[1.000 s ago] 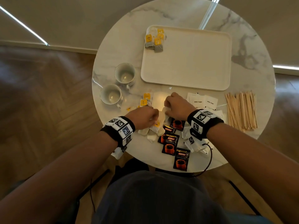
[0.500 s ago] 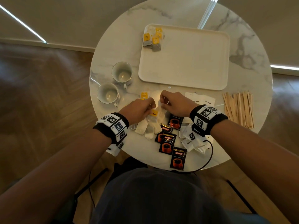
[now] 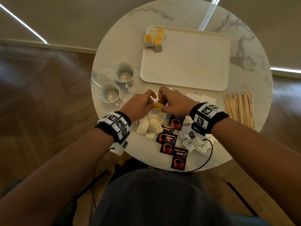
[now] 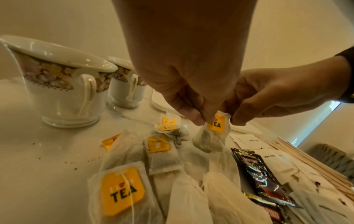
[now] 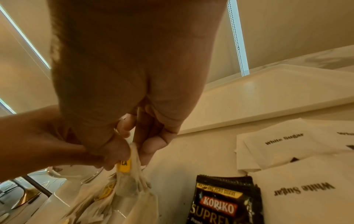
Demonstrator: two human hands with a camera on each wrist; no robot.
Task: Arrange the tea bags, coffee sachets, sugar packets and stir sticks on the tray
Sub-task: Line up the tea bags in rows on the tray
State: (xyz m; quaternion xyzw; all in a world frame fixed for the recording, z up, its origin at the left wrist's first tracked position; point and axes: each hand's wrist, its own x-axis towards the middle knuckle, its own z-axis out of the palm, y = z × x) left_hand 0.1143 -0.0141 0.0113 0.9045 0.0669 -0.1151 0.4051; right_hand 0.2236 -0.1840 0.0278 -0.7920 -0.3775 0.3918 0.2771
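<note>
Head: tea bag between both hands

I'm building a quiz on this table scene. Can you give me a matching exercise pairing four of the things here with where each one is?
Things:
1. tea bag
2. stir sticks
3. cups
4. coffee sachets

Places:
A. on the table left of the tray
B. near table edge, by the person
C. pinched between left hand and right hand
D. on the table's right side

Pairs: 1-C, 2-D, 3-A, 4-B
</note>
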